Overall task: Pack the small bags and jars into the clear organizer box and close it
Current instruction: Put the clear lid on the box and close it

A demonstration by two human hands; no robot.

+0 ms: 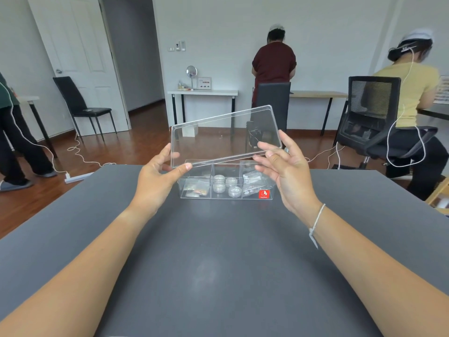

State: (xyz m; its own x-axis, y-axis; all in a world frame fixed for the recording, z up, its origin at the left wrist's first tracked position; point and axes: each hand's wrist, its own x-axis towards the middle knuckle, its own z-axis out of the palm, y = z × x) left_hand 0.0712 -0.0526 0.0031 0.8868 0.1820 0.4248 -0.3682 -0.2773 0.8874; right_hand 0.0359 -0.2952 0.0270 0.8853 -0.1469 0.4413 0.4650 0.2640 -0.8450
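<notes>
Packing looks done: bags (196, 189) and jars (226, 184) sit inside the box (226, 188) on the table (218, 251). Left hand (155, 181) and right hand (286, 173) pinch the lid (223, 135) tilted above it; closing remains.

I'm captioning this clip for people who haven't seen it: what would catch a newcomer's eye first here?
First, the clear lid, held tilted in mid-air above the organizer box by the left hand and right hand at its two ends. Next, the box itself at the far middle of the grey table, with small jars in its centre compartments, small bags on either side and a red sticker on its front right.
</notes>
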